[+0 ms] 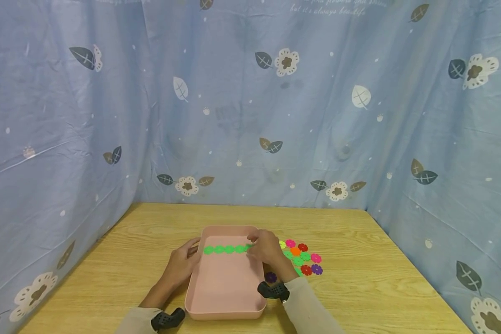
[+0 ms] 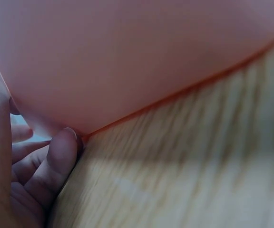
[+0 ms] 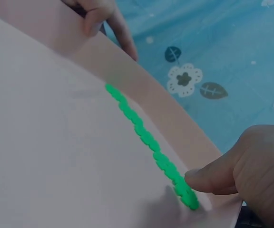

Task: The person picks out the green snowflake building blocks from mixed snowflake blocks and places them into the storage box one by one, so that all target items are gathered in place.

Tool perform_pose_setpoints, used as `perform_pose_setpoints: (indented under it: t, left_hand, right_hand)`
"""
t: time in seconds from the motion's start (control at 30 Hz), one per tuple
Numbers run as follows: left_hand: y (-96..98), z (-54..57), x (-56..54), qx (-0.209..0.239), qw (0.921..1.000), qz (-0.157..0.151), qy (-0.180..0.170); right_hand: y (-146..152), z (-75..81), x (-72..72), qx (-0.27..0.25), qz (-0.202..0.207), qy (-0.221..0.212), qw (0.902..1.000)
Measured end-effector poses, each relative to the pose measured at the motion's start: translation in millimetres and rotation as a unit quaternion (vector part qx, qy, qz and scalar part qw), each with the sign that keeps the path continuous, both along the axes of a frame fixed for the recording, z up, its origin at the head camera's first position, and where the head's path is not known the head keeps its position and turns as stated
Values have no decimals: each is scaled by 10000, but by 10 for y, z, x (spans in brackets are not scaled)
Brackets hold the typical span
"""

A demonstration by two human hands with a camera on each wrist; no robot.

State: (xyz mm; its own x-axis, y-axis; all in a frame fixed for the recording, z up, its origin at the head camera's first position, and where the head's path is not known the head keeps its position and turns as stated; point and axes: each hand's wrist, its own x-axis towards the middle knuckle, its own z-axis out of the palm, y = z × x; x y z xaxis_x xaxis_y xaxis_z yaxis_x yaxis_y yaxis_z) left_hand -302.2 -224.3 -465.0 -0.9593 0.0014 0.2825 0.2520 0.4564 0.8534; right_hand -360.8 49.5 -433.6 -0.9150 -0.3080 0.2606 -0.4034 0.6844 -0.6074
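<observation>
A pink rectangular tray [image 1: 227, 292] rests on the table, longer from front to back. My left hand [image 1: 183, 262] holds its left wall; in the left wrist view the thumb [image 2: 63, 149] lies against the tray's lower corner. Inside the tray, several green flower-shaped discs [image 1: 229, 249] form a straight row across the far part. My right hand [image 1: 268, 250] reaches over the right wall and pinches the green disc at the row's right end [image 3: 188, 198]. Part of this disc and some of the right fingers are hidden.
Right of the tray lies a loose group of flower discs in red, pink, orange, yellow, green and purple, including a red disc [image 1: 306, 270]. A purple disc [image 1: 270, 277] sits close by the tray's right wall. Blue patterned curtains [image 1: 242, 116] enclose the wooden table [image 1: 355, 287].
</observation>
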Motion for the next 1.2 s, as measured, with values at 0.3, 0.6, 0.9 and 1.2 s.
perform_pose_setpoints:
  t: [0.3,0.6,0.9,1.2]
  left_hand:
    - [14,3,-1,9,10000,-8,15]
    - [5,5,-15,-167,9998,37,-41]
    - [-14,3,-55,-118,9999,-91,87]
    - [-25,-25,-45,-62,9999,-102,-7]
  right_hand:
    - [20,-12,4,-631,16,-307,9975]
    - [85,69,12,-952,275,-483,9939]
    - [86,131,-23,401,883,-111,9952]
    - [70,126,-27,835,896,-92,9924]
